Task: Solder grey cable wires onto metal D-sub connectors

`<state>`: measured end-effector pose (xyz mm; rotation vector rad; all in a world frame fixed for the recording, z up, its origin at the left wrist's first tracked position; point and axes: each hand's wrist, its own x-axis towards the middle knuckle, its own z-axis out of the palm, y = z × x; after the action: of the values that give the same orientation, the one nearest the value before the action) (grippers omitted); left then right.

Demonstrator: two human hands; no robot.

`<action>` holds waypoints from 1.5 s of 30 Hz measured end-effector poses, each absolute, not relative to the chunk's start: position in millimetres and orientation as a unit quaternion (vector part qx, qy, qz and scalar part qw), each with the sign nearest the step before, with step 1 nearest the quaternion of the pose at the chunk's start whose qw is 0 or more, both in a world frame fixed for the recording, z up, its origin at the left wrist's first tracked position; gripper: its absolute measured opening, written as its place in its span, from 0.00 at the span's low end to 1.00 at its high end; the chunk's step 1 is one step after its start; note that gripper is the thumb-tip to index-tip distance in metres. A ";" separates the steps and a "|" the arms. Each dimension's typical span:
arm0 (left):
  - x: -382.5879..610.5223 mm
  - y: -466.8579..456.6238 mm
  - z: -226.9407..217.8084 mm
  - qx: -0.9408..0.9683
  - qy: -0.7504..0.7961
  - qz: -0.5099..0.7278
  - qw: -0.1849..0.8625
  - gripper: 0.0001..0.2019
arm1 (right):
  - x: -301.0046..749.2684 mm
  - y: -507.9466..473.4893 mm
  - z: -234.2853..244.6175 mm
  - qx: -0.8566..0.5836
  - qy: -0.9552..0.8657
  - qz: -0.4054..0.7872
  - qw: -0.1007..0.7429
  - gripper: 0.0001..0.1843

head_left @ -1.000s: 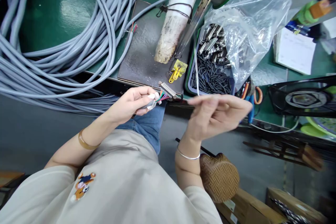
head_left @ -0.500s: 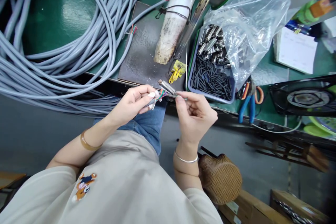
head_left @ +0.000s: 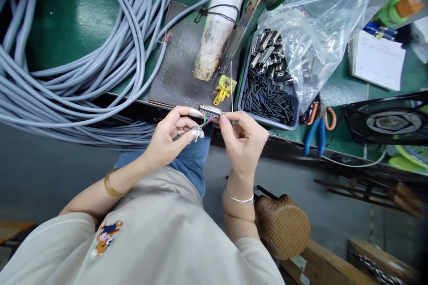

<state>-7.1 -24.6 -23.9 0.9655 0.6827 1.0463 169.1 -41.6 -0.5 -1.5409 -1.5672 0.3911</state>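
Observation:
A metal multi-pin connector [head_left: 209, 110] is held level just off the bench's front edge, its row of pins towards me. Thin coloured wires [head_left: 206, 119] run from its pins down to a grey cable end by my left hand [head_left: 169, 136]. That hand is closed around the cable end, thumb low and index finger raised against the connector's left end. White coverings are on those fingertips. My right hand [head_left: 244, 136] pinches the connector's right end between thumb and index finger. Behind it, a thin pale wire strand [head_left: 231, 82] stands upright.
A dark board [head_left: 177, 60] carries a yellow clip [head_left: 222, 91] and a stained white wrapped holder [head_left: 216, 31]. Right of it, a bin [head_left: 294, 122] holds black tubes and metal connectors under a plastic bag [head_left: 327, 18]. Grey cables [head_left: 110, 58] fill the left; blue-handled pliers [head_left: 316, 136] hang right.
My right hand has moved left and now grips the connector's end more closely. My left index finger has lifted away from the thumb to the connector, which has turned more level.

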 end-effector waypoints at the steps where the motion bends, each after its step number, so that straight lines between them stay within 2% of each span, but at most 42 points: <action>1: -6.7 -26.0 -22.6 0.439 0.307 0.470 0.702 0.14 | 169.8 -40.1 -0.4 -0.623 -0.629 0.172 0.432 0.10; 7: -16.6 -19.6 -18.1 0.419 0.275 0.417 0.758 0.17 | 173.6 -38.5 -6.7 -0.591 -0.662 0.285 0.362 0.11; 10: -20.2 -15.8 -17.0 0.407 0.281 0.417 0.763 0.16 | 174.2 -44.2 -7.5 -0.611 -0.622 0.217 0.439 0.08; 12: -19.8 -15.5 -15.2 0.409 0.287 0.416 0.760 0.16 | 174.7 -47.5 -5.4 -0.613 -0.609 0.154 0.479 0.11; 14: -18.2 -16.2 -13.0 0.415 0.287 0.416 0.756 0.15 | 175.2 -48.5 -2.0 -0.604 -0.637 0.135 0.461 0.18; 15: -17.4 -16.6 -11.9 0.418 0.288 0.416 0.754 0.15 | 175.1 -48.0 -0.3 -0.596 -0.657 0.140 0.440 0.19; 17: -16.7 -17.4 -10.4 0.426 0.292 0.413 0.750 0.15 | 174.6 -45.8 2.1 -0.576 -0.692 0.157 0.407 0.14; 20: -17.3 -19.0 -10.3 0.447 0.301 0.408 0.737 0.14 | 173.2 -42.3 2.8 -0.556 -0.708 0.160 0.404 0.07; 23: -17.4 -21.8 -13.1 0.495 0.337 0.421 0.681 0.13 | 172.8 -41.9 4.0 -0.549 -0.713 0.137 0.413 0.04; 26: -14.4 -24.0 -16.8 0.578 0.387 0.442 0.566 0.10 | 173.2 -44.6 8.2 -0.520 -0.751 0.090 0.397 0.02; 28: -11.5 -24.4 -18.0 0.622 0.374 0.464 0.508 0.06 | 173.2 -47.4 11.5 -0.498 -0.778 0.059 0.378 0.02; 30: -9.1 -24.4 -17.7 0.629 0.341 0.491 0.497 0.03 | 173.3 -50.0 13.7 -0.490 -0.789 0.039 0.369 0.02; 33: -8.3 -23.8 -15.7 0.588 0.321 0.518 0.531 0.02 | 173.4 -52.0 15.1 -0.489 -0.760 0.044 0.426 0.04; 37: -12.0 -21.6 -15.1 0.515 0.314 0.532 0.594 0.01 | 171.2 -49.1 16.6 -0.450 -0.605 0.084 0.651 0.12; 39: -13.9 -19.9 -16.2 0.484 0.324 0.527 0.619 0.04 | 168.7 -47.4 16.4 -0.441 -0.527 0.065 0.724 0.10; 41: -15.0 -18.3 -17.2 0.469 0.330 0.522 0.632 0.06 | 166.6 -47.7 14.2 -0.467 -0.503 0.043 0.726 0.09; 45: -15.5 -17.0 -17.1 0.471 0.323 0.522 0.634 0.05 | 165.5 -53.2 3.0 -0.550 -0.564 0.049 0.614 0.10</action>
<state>-15.5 -17.0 -17.1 1.0759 0.7391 1.1932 165.5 -53.2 3.0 -1.2686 -1.3002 0.1134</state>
